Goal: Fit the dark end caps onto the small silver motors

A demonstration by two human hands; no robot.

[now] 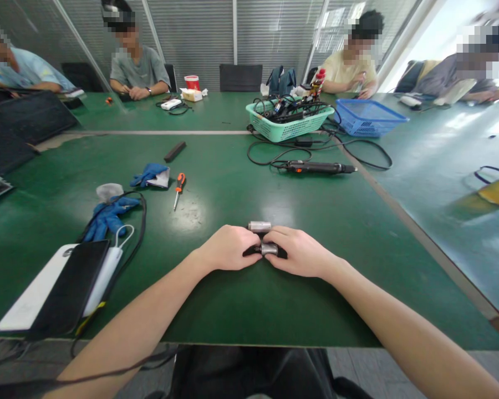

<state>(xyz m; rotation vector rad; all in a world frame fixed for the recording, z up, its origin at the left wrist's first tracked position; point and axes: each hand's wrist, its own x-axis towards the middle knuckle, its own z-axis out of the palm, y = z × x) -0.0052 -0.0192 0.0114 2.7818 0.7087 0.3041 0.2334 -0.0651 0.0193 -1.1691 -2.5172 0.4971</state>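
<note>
Left hand [228, 247] and right hand [299, 251] pinch a metal cylinder [269, 249] on a green workbench [216, 310].
A second metal cylinder [260, 226] lies just beyond them; an orange-handled screwdriver [179, 188] and blue gloves [149, 174] lie to the left.

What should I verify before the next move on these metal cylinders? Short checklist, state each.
1. Left hand and right hand both on the lower metal cylinder: ok.
2. Upper metal cylinder clear of the hands: cannot tell, it sits right against them.
3. Black piece seated on the lower metal cylinder: cannot tell, the hands hide the joint.
4. Orange-handled screwdriver lying on the table, beyond the left hand: ok.
5. Electric screwdriver lying on the table, cable attached: ok.
</note>
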